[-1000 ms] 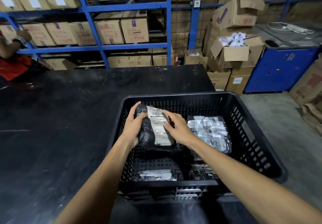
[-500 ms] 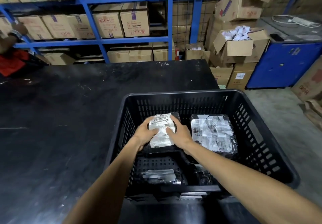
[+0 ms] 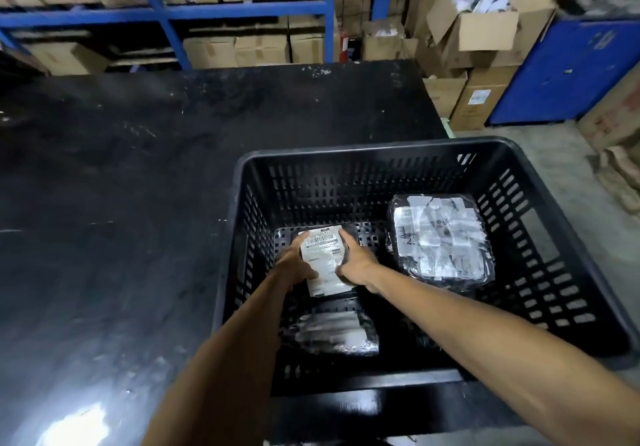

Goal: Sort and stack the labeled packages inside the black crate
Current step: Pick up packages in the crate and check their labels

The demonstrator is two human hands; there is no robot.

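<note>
A black slatted crate [image 3: 374, 149] stands at the table's right edge. Deep inside it, at the far left of its floor, lies a small black package with a white barcode label [image 3: 323, 258]. My left hand [image 3: 294, 263] grips its left side and my right hand [image 3: 356, 260] grips its right side. A larger black package covered in white labels [image 3: 440, 237] sits at the crate's far right. Another wrapped package [image 3: 332, 333] lies at the near left, below my hands. Something dark lies at the near right, partly hidden by my right forearm.
The crate rests on a black scuffed table [image 3: 121, 203]. Blue shelving [image 3: 166, 12] with cardboard boxes stands behind it. Open cartons [image 3: 485, 33] and a blue cabinet [image 3: 568, 71] stand at the right, beside grey floor.
Both hands have lowered the labeled package from above the crate's middle down to its floor at the far left. The camera has tilted downward.
</note>
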